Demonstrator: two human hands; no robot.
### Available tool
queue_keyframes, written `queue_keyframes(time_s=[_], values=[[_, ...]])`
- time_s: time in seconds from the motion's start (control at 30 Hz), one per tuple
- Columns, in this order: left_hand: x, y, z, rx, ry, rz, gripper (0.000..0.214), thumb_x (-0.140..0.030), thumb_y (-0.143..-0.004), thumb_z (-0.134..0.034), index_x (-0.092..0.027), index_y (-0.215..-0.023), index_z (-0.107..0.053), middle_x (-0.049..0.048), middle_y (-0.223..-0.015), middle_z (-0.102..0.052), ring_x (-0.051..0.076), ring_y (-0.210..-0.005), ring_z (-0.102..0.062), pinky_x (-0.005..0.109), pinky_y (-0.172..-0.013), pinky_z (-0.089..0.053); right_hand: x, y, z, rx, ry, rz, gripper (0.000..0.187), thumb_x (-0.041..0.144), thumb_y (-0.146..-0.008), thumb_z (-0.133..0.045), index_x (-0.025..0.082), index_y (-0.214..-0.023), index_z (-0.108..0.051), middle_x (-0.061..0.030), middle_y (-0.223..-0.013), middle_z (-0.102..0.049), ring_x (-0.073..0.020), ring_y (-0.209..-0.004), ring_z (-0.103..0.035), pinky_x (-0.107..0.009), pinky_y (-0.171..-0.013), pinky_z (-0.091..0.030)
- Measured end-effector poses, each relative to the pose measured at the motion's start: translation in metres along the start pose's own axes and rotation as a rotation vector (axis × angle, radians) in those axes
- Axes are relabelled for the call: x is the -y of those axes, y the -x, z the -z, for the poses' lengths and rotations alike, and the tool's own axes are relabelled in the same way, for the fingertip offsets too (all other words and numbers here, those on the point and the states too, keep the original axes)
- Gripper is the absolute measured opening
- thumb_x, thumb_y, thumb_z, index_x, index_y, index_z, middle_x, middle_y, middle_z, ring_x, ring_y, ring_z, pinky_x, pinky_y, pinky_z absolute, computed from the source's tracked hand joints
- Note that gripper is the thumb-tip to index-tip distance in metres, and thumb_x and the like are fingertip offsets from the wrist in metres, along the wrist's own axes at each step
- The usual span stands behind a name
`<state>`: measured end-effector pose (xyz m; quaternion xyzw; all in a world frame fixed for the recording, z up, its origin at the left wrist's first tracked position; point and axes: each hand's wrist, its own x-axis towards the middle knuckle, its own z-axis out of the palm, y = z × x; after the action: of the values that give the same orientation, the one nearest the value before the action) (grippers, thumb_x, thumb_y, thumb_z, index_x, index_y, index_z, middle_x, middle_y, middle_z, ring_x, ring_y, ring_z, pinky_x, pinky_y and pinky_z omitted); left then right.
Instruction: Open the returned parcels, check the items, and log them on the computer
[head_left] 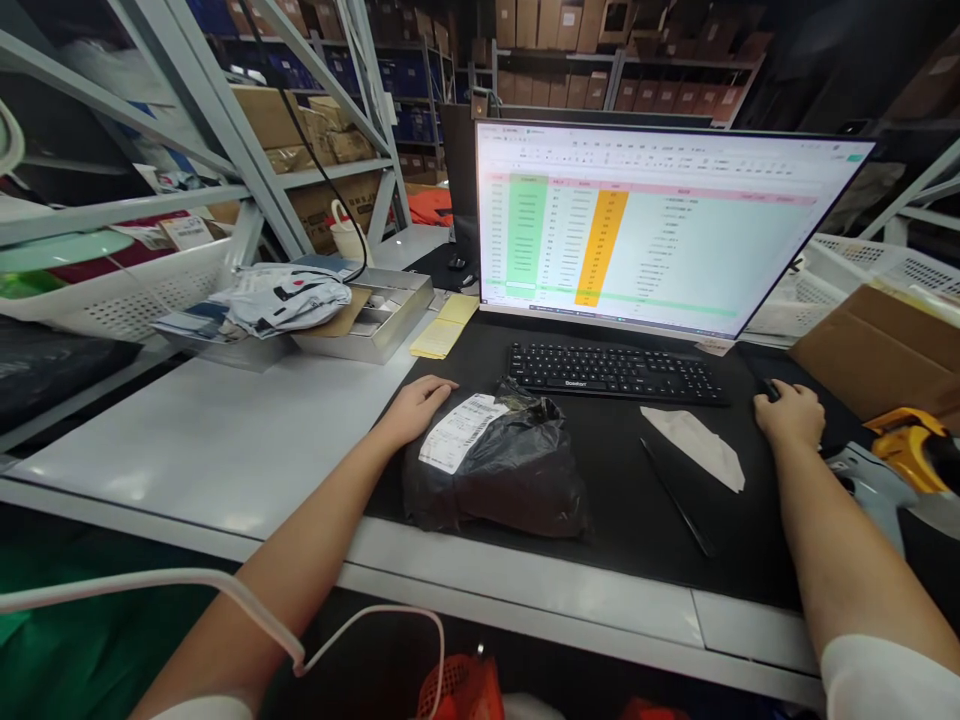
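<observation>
My left hand lies on the black desk mat, at the left edge of a black plastic mailer bag. Its fingers are stretched out and hold nothing. The bag is crumpled, its top looks torn, and a white printed label is stuck on its upper left. At the right, my right hand is closed over a dark computer mouse, mostly hidden under the palm. A black keyboard sits between my hands, below a monitor that shows a coloured spreadsheet.
A black pen and a crumpled white paper lie right of the bag. Yellow notes and a metal box stand left. A yellow-and-grey handheld scanner and a cardboard box are beyond my right hand. A white cable crosses the front.
</observation>
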<state>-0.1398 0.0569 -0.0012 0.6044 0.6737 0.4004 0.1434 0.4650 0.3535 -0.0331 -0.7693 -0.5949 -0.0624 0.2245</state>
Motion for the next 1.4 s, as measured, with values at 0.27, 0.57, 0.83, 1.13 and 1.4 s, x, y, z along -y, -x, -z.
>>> queue_keyframes(time_s=[0.27,0.57,0.83,1.13,1.4], values=[[-0.003,0.000,0.001,-0.004,0.009,-0.003,0.047,-0.054,-0.093,-0.047,-0.019,-0.100,-0.077,0.0109,-0.115,-0.075,0.027,-0.110,-0.066,0.043,-0.108,-0.049,0.002,0.002,0.002,0.001,-0.004,-0.002,0.057,0.045,-0.094,-0.046,0.023,-0.144,-0.063,-0.0138,-0.153,-0.051,-0.0363,-0.132,-0.054,-0.047,-0.107,-0.047],[-0.011,0.002,0.003,-0.049,0.026,0.066,0.051,-0.055,-0.090,-0.050,-0.018,-0.118,-0.074,0.0118,-0.120,-0.073,0.027,-0.108,-0.066,0.043,-0.104,-0.050,0.002,0.006,0.002,-0.067,-0.024,0.002,0.062,0.043,-0.094,-0.048,0.023,-0.152,-0.053,-0.0158,-0.158,-0.041,-0.0379,-0.131,-0.052,-0.052,-0.106,-0.046],[-0.021,0.008,0.014,0.059,-0.029,0.262,0.063,-0.076,-0.084,-0.049,-0.019,-0.082,-0.075,0.0102,-0.092,-0.077,0.031,-0.092,-0.069,0.040,-0.089,-0.053,0.000,0.001,0.001,-0.012,-0.033,-0.038,0.060,0.046,-0.093,-0.046,0.020,-0.145,-0.061,-0.0189,-0.151,-0.049,-0.0404,-0.130,-0.055,-0.053,-0.108,-0.047],[-0.034,0.016,0.009,0.134,0.507,0.277,0.066,-0.073,-0.070,-0.075,-0.017,-0.105,-0.073,0.0096,-0.101,-0.077,0.031,-0.095,-0.071,0.040,-0.085,-0.057,0.001,-0.002,-0.003,-0.006,-0.086,-0.069,0.060,0.042,-0.095,-0.045,0.017,-0.148,-0.058,-0.0206,-0.156,-0.043,-0.0424,-0.136,-0.051,-0.054,-0.114,-0.044],[-0.041,0.026,0.005,0.264,0.838,0.335,0.089,-0.065,-0.056,-0.089,-0.021,-0.130,-0.065,0.0139,-0.120,-0.076,0.034,-0.103,-0.073,0.040,-0.087,-0.059,-0.003,-0.004,-0.006,0.024,-0.132,-0.027,0.060,0.046,-0.097,-0.046,0.019,-0.149,-0.057,-0.0196,-0.157,-0.042,-0.0403,-0.142,-0.046,-0.050,-0.117,-0.040]])
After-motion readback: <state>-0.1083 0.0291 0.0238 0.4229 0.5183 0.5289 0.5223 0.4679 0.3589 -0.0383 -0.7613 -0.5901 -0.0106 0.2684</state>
